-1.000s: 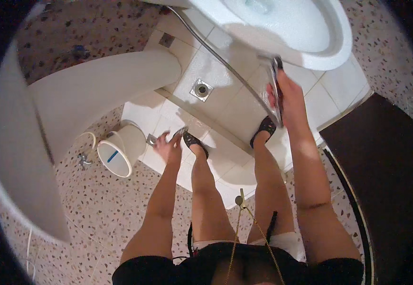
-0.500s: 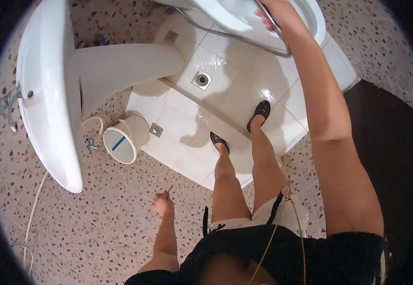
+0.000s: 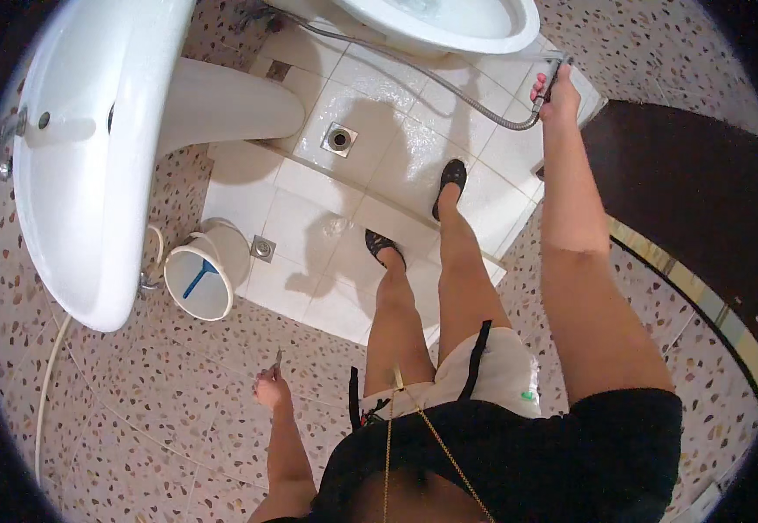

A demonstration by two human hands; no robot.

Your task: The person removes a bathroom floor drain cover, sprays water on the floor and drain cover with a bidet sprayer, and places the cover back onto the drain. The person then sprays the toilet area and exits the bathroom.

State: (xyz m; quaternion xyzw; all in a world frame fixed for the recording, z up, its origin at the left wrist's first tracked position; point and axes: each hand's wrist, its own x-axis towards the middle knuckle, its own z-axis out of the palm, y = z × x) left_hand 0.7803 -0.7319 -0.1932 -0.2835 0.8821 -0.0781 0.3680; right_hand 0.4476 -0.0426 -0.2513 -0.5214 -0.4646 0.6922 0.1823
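My right hand, at the end of an outstretched arm, is closed round a metal bidet sprayer. A flexible metal hose hangs from it and loops back to the wall. A thin pale streak, perhaps water, runs from the sprayer's head towards the white toilet, whose bowl shows in part. Low on the left, my left hand is closed on a small, thin, greyish thing with a pointed end. Its kind cannot be made out.
A white washbasin on a pedestal stands at the left. Beside it is a white bucket with a blue-handled tool inside. The wet tiled floor has a step and a square drain. A dark doorway opens at the right.
My right hand has drawn the sprayer back from over the toilet bowl to the right of its rim. The view has shifted, and more of the hose shows.
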